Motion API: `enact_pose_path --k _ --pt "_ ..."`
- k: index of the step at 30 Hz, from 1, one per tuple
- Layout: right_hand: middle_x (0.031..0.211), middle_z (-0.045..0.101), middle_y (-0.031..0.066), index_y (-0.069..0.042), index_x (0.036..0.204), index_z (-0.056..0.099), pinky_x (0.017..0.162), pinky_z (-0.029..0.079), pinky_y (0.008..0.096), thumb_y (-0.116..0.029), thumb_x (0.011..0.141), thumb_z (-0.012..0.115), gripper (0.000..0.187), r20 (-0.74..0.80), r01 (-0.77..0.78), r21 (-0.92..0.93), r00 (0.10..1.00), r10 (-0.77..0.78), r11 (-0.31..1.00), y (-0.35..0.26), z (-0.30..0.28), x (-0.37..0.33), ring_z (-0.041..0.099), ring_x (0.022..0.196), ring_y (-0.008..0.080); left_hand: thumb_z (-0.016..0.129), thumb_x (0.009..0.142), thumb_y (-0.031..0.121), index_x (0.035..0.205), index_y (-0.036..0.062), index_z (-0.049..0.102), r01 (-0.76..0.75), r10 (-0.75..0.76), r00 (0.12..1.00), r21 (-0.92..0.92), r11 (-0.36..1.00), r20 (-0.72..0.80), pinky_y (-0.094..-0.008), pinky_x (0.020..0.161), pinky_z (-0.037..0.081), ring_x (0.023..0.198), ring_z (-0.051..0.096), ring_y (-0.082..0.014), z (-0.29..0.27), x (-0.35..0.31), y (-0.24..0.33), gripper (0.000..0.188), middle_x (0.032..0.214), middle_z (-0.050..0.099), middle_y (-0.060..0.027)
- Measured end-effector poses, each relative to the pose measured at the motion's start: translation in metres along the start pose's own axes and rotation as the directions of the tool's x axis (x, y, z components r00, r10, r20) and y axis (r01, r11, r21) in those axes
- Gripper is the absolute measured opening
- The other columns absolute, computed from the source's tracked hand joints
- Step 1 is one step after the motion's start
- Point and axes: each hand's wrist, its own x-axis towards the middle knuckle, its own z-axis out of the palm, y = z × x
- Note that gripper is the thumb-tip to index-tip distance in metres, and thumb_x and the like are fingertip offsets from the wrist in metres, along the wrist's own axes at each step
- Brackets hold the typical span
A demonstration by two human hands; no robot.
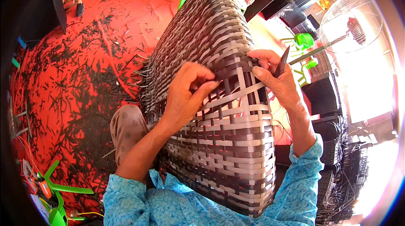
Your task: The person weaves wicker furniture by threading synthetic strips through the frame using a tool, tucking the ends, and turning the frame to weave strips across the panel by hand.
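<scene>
1. Woven panel (pixel 202 36): stands tilted between the forearms, its near end at the blue patterned shirt (pixel 181 202).
2. Panel surface: flat strips in dark brown, grey-brown and pale grey, interlaced over and under. Far part densely packed; near part looser, with small gaps. Weave wraps the long right-hand edge.
3. Panel, between the hands: more open patch, dark bars showing behind pale crossing strips. Loose strip ends (pixel 143 74) fringe the panel's left side.
4. Left hand (pixel 183 93): over the panel's open patch; thumb and forefinger nearly together beside a dark strip (pixel 232 70). Cannot tell whether they pinch it.
5. Right hand (pixel 278 78): at the panel's right edge, thumb and forefinger near the corner weave; its fingers hold a dark pointed piece (pixel 282 63), tip upward.
6. Left of panel: red floor covering (pixel 130 6), littered with dark scraps (pixel 90 124).
7. Right of panel, beyond: wire-caged fan (pixel 352 23).
</scene>
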Motion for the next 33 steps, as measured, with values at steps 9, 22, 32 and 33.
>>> enact_pose_path --k 9,22,32,33 --pt "0.073 0.037 -0.0078 -0.004 0.112 0.053 0.062 0.033 0.0159 -0.017 0.083 0.063 0.034 -0.044 -0.071 -0.056 0.997 0.069 0.996 -0.005 0.019 -0.008 0.038 0.068 0.0022 0.063 0.078 0.012 0.096 0.0057 0.06 -0.144 0.142 0.99 0.124 0.982 0.027 -0.034 0.077 0.042 0.09 0.053 -0.0262 -0.021 -0.052 -0.04 0.019 0.097 0.055 -0.0096" --pt "0.076 0.046 -0.0067 -0.002 0.114 0.053 0.059 0.037 0.0152 -0.015 0.083 0.063 0.034 -0.14 -0.065 0.042 0.988 0.07 0.997 -0.004 0.031 -0.02 0.044 0.067 0.0018 0.054 0.086 0.016 0.089 -0.001 0.059 -0.011 0.011 0.999 -0.003 1.0 0.052 -0.0286 0.069 0.043 0.076 0.053 -0.0166 -0.044 -0.068 -0.038 0.018 0.084 0.056 -0.0079" --pt "0.062 0.041 -0.0071 -0.003 0.111 0.054 0.04 0.025 0.0155 -0.029 0.092 0.047 0.033 -0.23 -0.099 0.172 0.964 0.137 0.98 -0.016 0.009 -0.038 0.03 0.045 0.0007 0.058 0.084 0.016 0.081 0.0018 0.061 0.411 -0.31 0.878 -0.244 0.878 0.366 -0.0198 0.056 0.037 0.063 0.047 -0.0052 -0.075 -0.052 0.014 0.015 0.068 0.054 0.0021" --pt "0.058 0.039 -0.0083 -0.005 0.11 0.055 0.041 0.023 0.0153 -0.029 0.091 0.051 0.031 -0.229 -0.1 0.135 0.965 0.129 0.986 -0.013 0.004 -0.041 0.03 0.045 0.0006 0.058 0.083 0.014 0.08 0.0019 0.061 0.435 -0.349 0.868 -0.202 0.878 0.354 -0.0185 0.056 0.037 0.063 0.047 -0.0046 -0.086 -0.049 0.02 0.013 0.068 0.054 0.0028"
